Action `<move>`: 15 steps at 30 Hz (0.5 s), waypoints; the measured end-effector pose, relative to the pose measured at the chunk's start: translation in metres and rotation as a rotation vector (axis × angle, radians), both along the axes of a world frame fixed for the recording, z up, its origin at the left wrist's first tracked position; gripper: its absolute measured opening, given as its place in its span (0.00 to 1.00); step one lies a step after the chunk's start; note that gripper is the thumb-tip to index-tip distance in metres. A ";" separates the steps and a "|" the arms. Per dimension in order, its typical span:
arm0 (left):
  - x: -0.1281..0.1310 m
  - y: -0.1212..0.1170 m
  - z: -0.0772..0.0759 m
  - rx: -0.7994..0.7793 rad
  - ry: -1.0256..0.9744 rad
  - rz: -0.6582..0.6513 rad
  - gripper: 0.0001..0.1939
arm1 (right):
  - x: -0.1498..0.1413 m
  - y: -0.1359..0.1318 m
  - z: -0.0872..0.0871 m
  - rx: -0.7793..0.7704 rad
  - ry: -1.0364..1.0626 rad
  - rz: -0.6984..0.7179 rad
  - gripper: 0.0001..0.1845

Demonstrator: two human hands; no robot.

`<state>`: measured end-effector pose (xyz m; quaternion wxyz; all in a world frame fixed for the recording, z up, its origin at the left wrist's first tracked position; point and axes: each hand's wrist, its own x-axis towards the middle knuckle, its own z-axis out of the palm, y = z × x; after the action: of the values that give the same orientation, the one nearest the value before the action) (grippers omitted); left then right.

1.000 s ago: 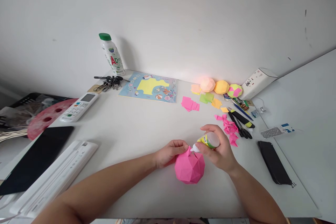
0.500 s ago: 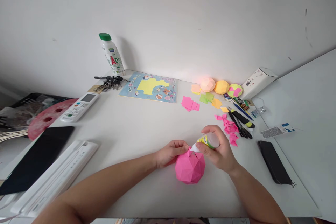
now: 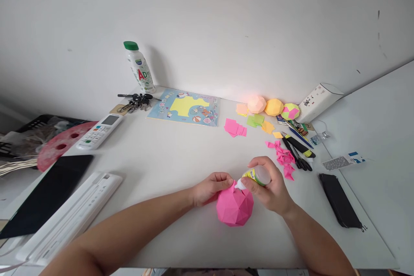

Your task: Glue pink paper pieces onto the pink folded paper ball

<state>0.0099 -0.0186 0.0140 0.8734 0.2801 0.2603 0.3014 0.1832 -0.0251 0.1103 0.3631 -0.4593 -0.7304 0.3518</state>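
Note:
A faceted pink paper ball (image 3: pixel 235 210) rests near the front of the white table. My left hand (image 3: pixel 211 188) pinches a folded flap standing up at its top left side. Wrapped in my right hand (image 3: pixel 273 187) is a small clear glue bottle (image 3: pixel 255 175) with a yellow-green label, tilted so that its white nozzle points down and left. The nozzle tip is at the flap, close to my left fingertips; whether glue comes out is too small to tell. Folded pink paper pieces (image 3: pixel 284 157) lie beyond my right hand.
Pink paper squares (image 3: pixel 235 128), a blue booklet (image 3: pixel 184 108) and several finished paper balls (image 3: pixel 274 107) sit towards the wall. Scissors (image 3: pixel 299 157) and a black pouch (image 3: pixel 340 201) lie to the right. A white bottle (image 3: pixel 140 69), remote control (image 3: pixel 100 131) and long white device (image 3: pixel 71 217) occupy the left.
Both hands keep their grips, and the nozzle stays at the flap. My right hand and the bottle have dipped very slightly; the whole view has shifted a little.

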 end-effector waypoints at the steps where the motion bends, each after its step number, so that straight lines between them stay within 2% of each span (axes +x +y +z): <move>1: 0.000 0.000 0.000 0.000 -0.003 0.000 0.15 | 0.000 0.000 0.000 0.002 0.001 -0.002 0.11; 15: 0.000 0.000 0.001 -0.004 -0.012 0.002 0.15 | -0.002 0.001 0.001 -0.068 0.052 -0.011 0.12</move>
<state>0.0098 -0.0190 0.0151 0.8752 0.2764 0.2561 0.3035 0.1815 -0.0244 0.1112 0.3679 -0.4664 -0.7057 0.3862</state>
